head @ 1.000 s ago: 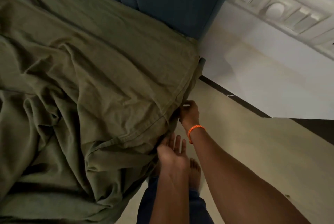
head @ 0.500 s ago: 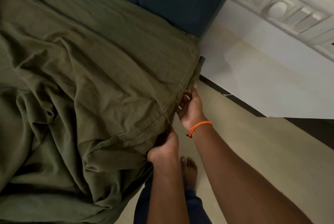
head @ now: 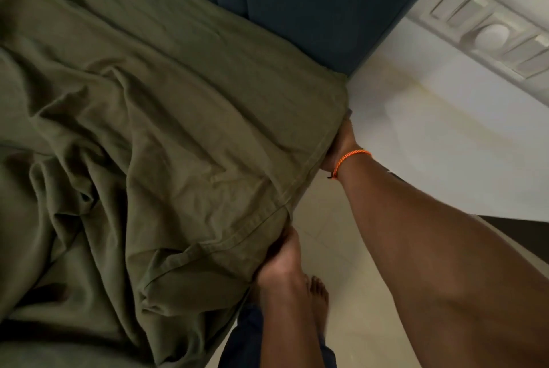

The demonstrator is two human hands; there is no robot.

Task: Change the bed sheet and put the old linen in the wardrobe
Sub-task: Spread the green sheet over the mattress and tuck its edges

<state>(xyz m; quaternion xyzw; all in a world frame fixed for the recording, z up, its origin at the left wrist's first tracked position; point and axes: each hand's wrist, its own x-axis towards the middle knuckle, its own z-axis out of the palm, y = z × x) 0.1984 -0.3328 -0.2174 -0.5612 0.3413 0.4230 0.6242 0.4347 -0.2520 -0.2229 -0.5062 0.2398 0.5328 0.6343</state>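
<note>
We stand at the side of the bed, where the crumpled olive-green cotton bed sheet [head: 166, 159] lies spread over the mattress, its stitched hem hanging over the edge beside the dark blue padded headboard [head: 297, 5]. Our left hand [head: 282, 260] curls its fingers round the hem low on the bed's side. Our right hand [head: 338, 144], with an orange braided cord bracelet [head: 350, 159] at the wrist, reaches under the hem nearer the headboard corner; its fingers are hidden by the cloth, so we cannot tell whether they grip.

We judge the sheet soft, light and limp: it bunches and folds readily and will drag in a loose heap rather than slide as one piece. The doubled hem looks the firmest place to take hold, near the corner. Below us is the pale tiled floor [head: 356, 248].
</note>
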